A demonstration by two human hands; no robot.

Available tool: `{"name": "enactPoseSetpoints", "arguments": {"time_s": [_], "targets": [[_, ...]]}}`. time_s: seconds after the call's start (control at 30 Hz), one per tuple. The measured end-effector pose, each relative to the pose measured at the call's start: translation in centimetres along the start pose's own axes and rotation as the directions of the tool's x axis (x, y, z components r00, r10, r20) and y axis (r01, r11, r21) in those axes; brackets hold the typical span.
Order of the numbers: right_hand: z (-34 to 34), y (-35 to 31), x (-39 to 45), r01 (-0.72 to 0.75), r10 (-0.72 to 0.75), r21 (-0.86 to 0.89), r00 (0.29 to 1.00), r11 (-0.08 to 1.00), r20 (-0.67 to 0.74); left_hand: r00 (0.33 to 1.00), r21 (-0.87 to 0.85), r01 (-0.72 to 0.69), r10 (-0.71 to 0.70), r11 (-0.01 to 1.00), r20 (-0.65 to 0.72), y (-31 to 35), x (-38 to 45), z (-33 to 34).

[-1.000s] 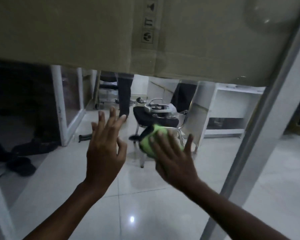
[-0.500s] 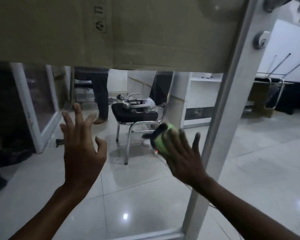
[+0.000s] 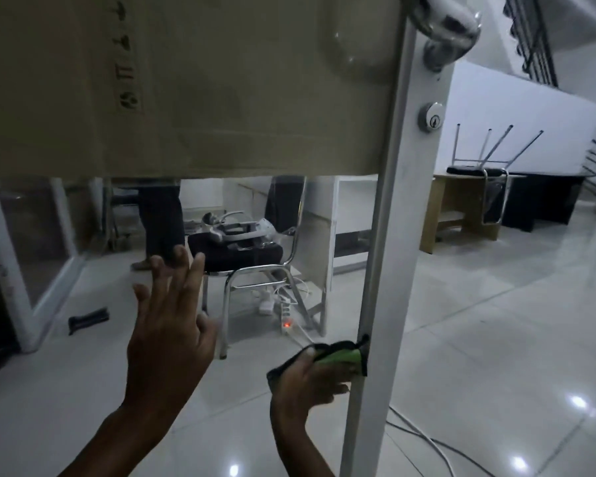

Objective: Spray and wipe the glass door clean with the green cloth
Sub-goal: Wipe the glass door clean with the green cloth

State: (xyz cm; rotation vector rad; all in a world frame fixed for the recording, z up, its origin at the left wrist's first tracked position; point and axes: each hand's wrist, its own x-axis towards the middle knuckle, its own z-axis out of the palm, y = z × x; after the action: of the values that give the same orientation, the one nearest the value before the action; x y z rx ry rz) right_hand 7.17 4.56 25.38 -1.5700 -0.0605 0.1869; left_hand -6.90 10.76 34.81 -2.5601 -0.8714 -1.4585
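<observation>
The glass door [image 3: 83, 390] fills the left of the view, with a white metal frame [image 3: 389, 235] along its right edge. Beige cardboard [image 3: 221, 84] covers its upper part. My left hand [image 3: 169, 335] is flat on the pane with its fingers spread and holds nothing. Low on the glass, my right hand [image 3: 310, 380] grips the green cloth [image 3: 341, 358], bunched with a dark edge, and presses it against the frame's inner edge. No spray bottle is in view.
A door handle [image 3: 444, 25] and a key lock [image 3: 431, 117] sit high on the frame. Behind the glass stand a chrome chair [image 3: 255, 266] with a white device on it, a power strip and a person's legs [image 3: 160, 222]. A white cable [image 3: 427, 438] runs across the floor at right.
My right hand has carried the cloth rightward and down across the glass to the frame. The view has swung right, and my left hand stays flat on the pane.
</observation>
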Motion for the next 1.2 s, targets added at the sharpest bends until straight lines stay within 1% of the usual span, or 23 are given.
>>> {"name": "enactPoseSetpoints", "arguments": {"time_s": [0.03,0.1,0.2,0.27,0.3,0.33,0.4,0.43,0.47,0.5,0.53,0.6,0.63,0.67,0.73,0.77,0.8,0.9,0.97,1.03,1.1,1.13,1.2], "targets": [[0.4,-3.0,-0.5,0.026,-0.024,0.035,0.999,0.999,-0.048,1.000,0.003,0.006,-0.006,1.000,0.008,0.2,0.1,-0.1],[0.4,-9.0,-1.5,0.285,-0.284,0.020,0.958,0.958,-0.048,0.999,-0.004,0.028,-0.028,1.000,0.033,0.6,0.1,-0.4],[0.4,-17.8,0.1,0.663,-0.666,-0.079,0.745,0.745,-0.034,0.997,-0.065,0.070,-0.067,0.995,0.045,1.1,0.2,-0.8],[0.6,-23.1,0.9,0.803,-0.809,-0.158,0.586,0.575,0.032,0.994,-0.156,0.108,-0.107,0.982,0.016,1.7,0.4,-2.0],[0.7,-25.0,1.0,0.862,-0.870,-0.208,0.486,0.462,0.084,0.992,-0.198,0.124,-0.128,0.972,-0.006,2.0,0.8,-2.9],[0.6,-25.7,1.0,0.917,-0.926,-0.273,0.342,0.292,0.158,0.990,-0.229,0.129,-0.140,0.965,-0.034,2.3,1.2,-3.7],[-0.2,-25.0,2.0,0.928,-0.932,-0.341,-0.018,-0.151,0.363,0.987,-0.270,0.098,-0.128,0.958,-0.095,2.5,2.5,-5.4],[-1.0,-24.3,3.2,0.884,-0.878,-0.336,-0.152,-0.327,0.454,0.987,-0.287,0.073,-0.111,0.955,-0.120,2.5,3.3,-6.2],[-2.0,-23.7,4.5,0.853,-0.845,-0.328,-0.213,-0.406,0.490,0.986,-0.291,0.051,-0.094,0.955,-0.136,2.3,4.0,-6.9],[-2.9,-23.5,5.6,0.856,-0.861,-0.353,-0.185,-0.378,0.475,0.985,-0.269,0.031,-0.075,0.963,-0.155,1.9,4.7,-7.6],[-3.3,-23.8,6.3,0.882,-0.912,-0.399,-0.077,-0.252,0.404,0.984,-0.221,0.018,-0.056,0.975,-0.170,1.5,5.5,-8.2],[-3.0,-25.7,6.3,0.866,-0.951,-0.472,0.266,0.165,0.155,0.984,-0.094,0.020,-0.036,0.995,-0.174,0.7,6.8,-8.9],[-2.4,-27.2,5.8,0.824,-0.914,-0.454,0.403,0.340,0.047,0.987,-0.051,0.043,-0.050,0.998,-0.153,0.5,7.3,-9.2],[-1.7,-29.1,4.8,0.788,-0.869,-0.407,0.495,0.461,-0.027,0.990,-0.036,0.069,-0.073,0.997,-0.124,0.2,7.7,-9.4],[0.0,-33.0,2.5,0.765,-0.821,-0.333,0.568,0.552,-0.055,0.993,-0.048,0.103,-0.105,0.994,-0.047,-0.2,8.4,-9.7],[0.6,-34.4,1.5,0.789,-0.842,-0.336,0.539,0.514,-0.025,0.995,-0.050,0.095,-0.096,0.994,-0.015,-0.2,8.6,-9.9],[1.4,-35.1,0.6,0.835,-0.893,-0.366,0.449,0.410,0.025,0.996,-0.062,0.086,-0.085,0.994,0.007,-0.4,8.5,-10.2],[3.6,-33.9,-1.5,0.900,-0.960,-0.425,0.032,-0.093,0.279,0.993,-0.197,0.120,-0.122,0.973,0.001,-1.2,8.3,-11.9],[4.3,-31.3,-2.1,0.822,-0.837,-0.332,-0.281,-0.462,0.470,0.985,-0.232,0.137,-0.157,0.963,-0.068,-2.3,8.3,-13.1],[3.7,-28.4,-1.2,0.566,-0.534,-0.183,-0.550,-0.804,0.642,0.979,-0.229,0.121,-0.154,0.966,-0.133,-3.3,8.5,-14.1],[2.3,-27.3,0.5,0.342,-0.249,-0.020,-0.640,-0.939,0.727,0.977,-0.190,0.087,-0.122,0.978,-0.177,-3.6,8.5,-15.1],[1.7,-27.5,1.3,0.315,-0.206,0.014,-0.654,-0.949,0.728,0.975,-0.177,0.078,-0.112,0.981,-0.191,-3.9,8.4,-15.5],[1.3,-29.1,2.0,0.416,-0.360,-0.082,-0.652,-0.906,0.668,0.969,-0.168,0.097,-0.131,0.981,-0.210,-4.6,8.4,-16.1]]}}
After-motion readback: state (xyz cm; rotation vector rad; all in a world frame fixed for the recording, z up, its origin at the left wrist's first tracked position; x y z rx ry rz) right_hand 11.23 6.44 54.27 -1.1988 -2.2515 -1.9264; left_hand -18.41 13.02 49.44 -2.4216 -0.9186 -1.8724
